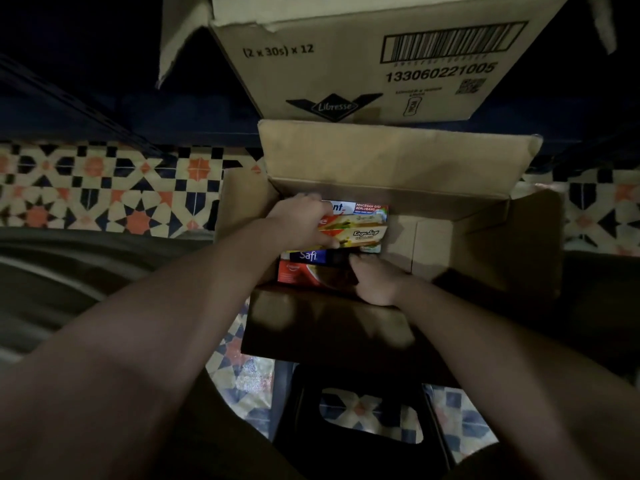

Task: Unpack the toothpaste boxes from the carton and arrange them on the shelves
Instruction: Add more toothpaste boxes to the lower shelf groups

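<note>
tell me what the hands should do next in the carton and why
Probably lift the stack out: the left hand already grips the top toothpaste boxes, the right hand is at the lower ones, and the open carton is clear above them.

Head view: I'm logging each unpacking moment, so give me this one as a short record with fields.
carton: open carton, flaps spread, on a patterned tile floor
contents: a few toothpaste boxes stacked at its left side; the rest of the bottom bare
left hand: left hand grips the upper boxes from the top
right hand: right hand at the lower boxes' end, fingers curled against them; grip unclear
behind: second carton with a barcode
shelves: not clearly visible
</note>
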